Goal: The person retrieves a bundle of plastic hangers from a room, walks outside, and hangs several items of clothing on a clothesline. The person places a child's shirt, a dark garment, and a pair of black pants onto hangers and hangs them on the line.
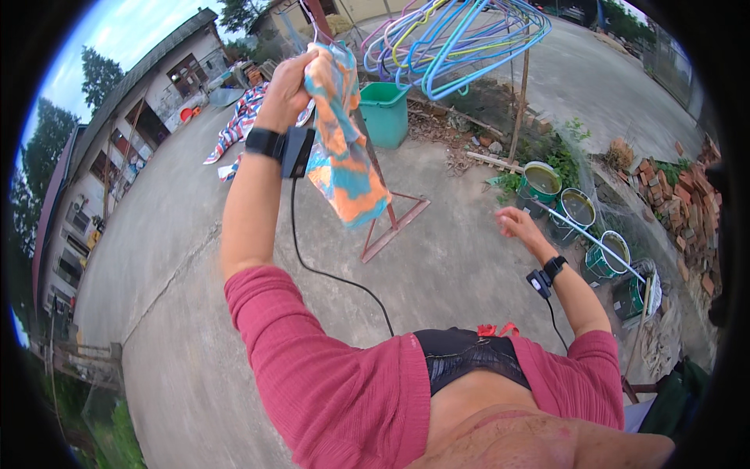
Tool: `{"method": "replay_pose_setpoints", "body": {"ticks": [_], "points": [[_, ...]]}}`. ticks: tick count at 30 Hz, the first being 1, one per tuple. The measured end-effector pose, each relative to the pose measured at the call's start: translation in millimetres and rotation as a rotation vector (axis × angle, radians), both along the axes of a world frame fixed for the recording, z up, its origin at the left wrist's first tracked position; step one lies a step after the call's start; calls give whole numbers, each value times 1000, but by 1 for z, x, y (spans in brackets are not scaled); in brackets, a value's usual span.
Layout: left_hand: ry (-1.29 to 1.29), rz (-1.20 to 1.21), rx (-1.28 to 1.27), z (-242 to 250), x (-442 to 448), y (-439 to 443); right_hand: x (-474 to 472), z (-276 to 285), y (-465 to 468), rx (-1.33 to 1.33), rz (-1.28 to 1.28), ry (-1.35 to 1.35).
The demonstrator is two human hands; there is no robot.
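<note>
My left hand [288,88], raised at the upper centre-left, grips an orange and teal patterned cloth [347,158] near its top edge. The cloth hangs down in folds beside a rusty metal post; a pale hanger hook shows above it, though how the two join is hidden. To the right of the cloth, several coloured clothes hangers [451,53] hang in a bunch. Lower down at the right, my right hand [518,225] is in the air with its fingers bent and nothing seen in it. Both wrists wear black straps with small devices and cables.
The post's triangular foot [395,231] stands on concrete. Behind it is a green bin [384,117]. Green buckets [540,180] line the right side, with a pale pole [592,237] across them. Broken bricks [691,205] lie beyond; a striped sheet [241,120] lies at the upper left.
</note>
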State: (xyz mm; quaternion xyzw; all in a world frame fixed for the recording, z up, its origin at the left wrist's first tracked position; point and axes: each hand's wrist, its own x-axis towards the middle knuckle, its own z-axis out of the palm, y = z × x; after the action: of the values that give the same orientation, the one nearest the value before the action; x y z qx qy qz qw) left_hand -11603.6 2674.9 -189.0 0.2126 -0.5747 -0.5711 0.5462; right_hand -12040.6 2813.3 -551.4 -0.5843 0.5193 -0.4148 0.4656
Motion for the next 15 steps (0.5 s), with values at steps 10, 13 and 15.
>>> {"method": "replay_pose_setpoints", "body": {"ticks": [10,13,15], "points": [[179,97,-111,50,-80,-141,-30,-44,70,207,-337,-182],[185,100,-48,48,-93,-178,-39,-52,88,219,-374,-227],[142,41,32,42,-100,-201,-45,-57,98,209,-425,-219]]}}
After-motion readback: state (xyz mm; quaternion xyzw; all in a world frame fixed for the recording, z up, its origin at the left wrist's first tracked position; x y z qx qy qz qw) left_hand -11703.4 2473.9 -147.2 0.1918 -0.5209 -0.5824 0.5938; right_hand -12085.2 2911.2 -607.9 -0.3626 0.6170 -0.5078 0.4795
